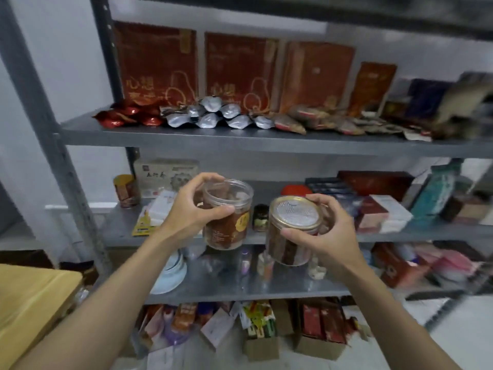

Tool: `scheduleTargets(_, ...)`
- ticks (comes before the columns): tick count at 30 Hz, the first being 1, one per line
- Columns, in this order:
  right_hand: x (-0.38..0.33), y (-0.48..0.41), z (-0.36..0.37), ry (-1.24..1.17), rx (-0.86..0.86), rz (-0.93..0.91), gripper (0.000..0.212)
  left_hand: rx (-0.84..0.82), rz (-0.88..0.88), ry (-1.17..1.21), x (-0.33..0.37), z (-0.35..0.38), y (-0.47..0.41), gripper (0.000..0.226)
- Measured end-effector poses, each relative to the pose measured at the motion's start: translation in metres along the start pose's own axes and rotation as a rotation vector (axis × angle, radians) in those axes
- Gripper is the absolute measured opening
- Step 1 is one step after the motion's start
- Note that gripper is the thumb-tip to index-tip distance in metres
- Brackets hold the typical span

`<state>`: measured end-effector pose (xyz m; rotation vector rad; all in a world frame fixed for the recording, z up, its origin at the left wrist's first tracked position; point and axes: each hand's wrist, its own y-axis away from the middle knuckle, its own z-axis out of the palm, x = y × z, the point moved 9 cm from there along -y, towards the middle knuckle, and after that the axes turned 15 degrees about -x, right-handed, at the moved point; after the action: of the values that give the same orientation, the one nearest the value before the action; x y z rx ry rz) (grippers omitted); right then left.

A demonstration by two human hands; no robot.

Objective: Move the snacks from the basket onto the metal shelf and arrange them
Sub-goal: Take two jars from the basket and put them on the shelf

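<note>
The metal shelf (186, 140) fills the view behind both hands and carries several loaded tiers. Four flat red boxes (157, 65) stand upright against the back wall on the tier above the hands.

The left hand (192, 206) grasps a clear left jar (229, 222) with a brown label. The thumb curls across the front of the jar wall and the fingers curve over its rim. This jar is held nearly upright in front of the middle tier, and its base hangs over that tier's front edge.

The right hand (328, 236) grasps a second clear right jar (290, 236). The thumb lies across the near side below the lid, and the fingers wrap round the far side. The jar tilts so that its gold-rimmed silver lid faces the camera. It hangs just beside the left jar, slightly lower, and the two jars are apart.

A row of silver pouches (213, 116) lies stacked on the tier above the left hand. A cluster of red pouches (128, 116) lies to the left of that row. A pale carton (165, 174) stands behind the left hand at the back of the middle tier. A yellow can (126, 190) stands to the left of the left hand. A small dark jar (261, 217) sits on the middle tier, visible between the two held jars.
</note>
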<state>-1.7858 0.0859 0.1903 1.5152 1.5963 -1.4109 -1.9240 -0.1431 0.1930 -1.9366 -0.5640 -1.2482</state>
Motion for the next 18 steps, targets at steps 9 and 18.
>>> scheduleTargets(9, 0.013, 0.024, -0.196, 0.063, 0.189, 0.014, 0.081, -0.147, 0.107, 0.037, 0.076, 0.171, -0.145, 0.064)
scheduleTargets(18, 0.036, -0.011, -0.335, 0.121, 0.340, 0.019, 0.081, -0.262, 0.162, 0.027, 0.117, 0.293, -0.299, 0.045)
